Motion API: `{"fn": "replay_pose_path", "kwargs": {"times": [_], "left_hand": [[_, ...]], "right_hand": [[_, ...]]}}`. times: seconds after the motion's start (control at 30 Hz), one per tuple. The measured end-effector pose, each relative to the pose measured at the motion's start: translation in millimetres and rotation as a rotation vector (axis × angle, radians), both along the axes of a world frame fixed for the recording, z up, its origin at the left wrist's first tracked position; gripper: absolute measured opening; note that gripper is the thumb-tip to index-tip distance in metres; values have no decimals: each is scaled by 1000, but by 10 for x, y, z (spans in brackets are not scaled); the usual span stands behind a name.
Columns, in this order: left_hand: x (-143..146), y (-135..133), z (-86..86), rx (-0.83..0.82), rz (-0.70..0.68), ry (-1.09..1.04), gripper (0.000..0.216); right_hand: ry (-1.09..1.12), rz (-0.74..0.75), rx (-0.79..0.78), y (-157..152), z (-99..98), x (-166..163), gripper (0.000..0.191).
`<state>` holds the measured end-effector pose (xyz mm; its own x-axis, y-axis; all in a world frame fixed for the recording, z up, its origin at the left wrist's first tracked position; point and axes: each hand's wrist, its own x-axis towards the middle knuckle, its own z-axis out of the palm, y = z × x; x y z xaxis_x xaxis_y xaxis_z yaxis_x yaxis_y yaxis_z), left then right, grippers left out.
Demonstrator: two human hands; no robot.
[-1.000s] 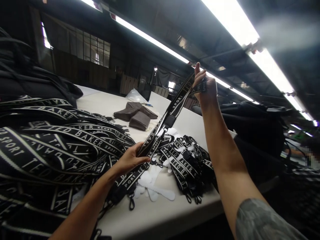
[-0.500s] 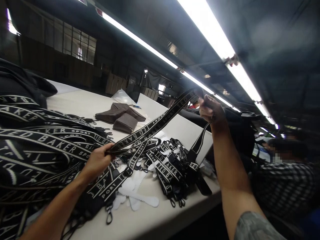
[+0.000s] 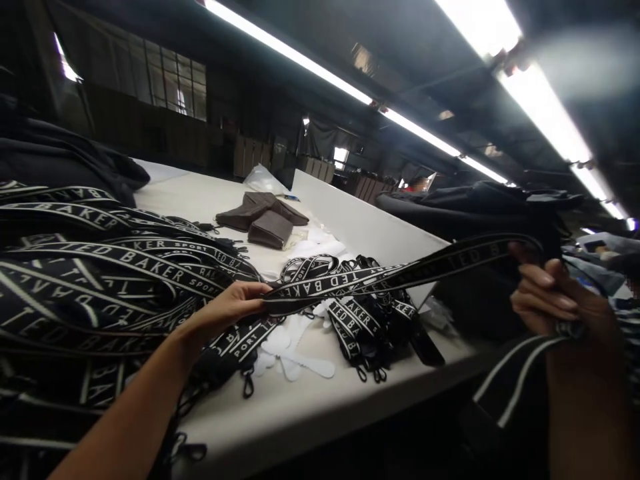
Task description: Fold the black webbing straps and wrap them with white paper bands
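Your left hand (image 3: 227,308) pinches one end of the black woven strap (image 3: 380,275) above the counter's (image 3: 310,407) near edge, and your right hand (image 3: 555,300) is closed on the other end beyond that edge, so it hangs stretched between them, over the bundled straps (image 3: 365,320).

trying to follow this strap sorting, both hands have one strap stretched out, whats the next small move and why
Probably bring the right hand back toward the left hand to fold the strap in half. It spans taut between both hands, out past the table edge, while the folded straps lie bundled just beyond the left hand, so doubling it seems to fit.
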<state>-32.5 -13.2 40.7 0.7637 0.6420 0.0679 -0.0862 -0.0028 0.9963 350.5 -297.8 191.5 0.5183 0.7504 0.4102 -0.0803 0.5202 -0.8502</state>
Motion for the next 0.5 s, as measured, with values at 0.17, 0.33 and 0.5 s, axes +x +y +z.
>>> {"fn": "replay_pose_path", "kwargs": {"times": [0.17, 0.33, 0.5], "left_hand": [[50, -126, -2, -115, 54, -3, 28], [72, -379, 13, -220, 132, 26, 37], [131, -690, -4, -200, 55, 217, 31]], "right_hand": [[171, -37, -176, -576, -768, 101, 40], [435, -20, -361, -864, -1819, 58, 42], [536, 44, -462, -719, -2449, -109, 40]]}}
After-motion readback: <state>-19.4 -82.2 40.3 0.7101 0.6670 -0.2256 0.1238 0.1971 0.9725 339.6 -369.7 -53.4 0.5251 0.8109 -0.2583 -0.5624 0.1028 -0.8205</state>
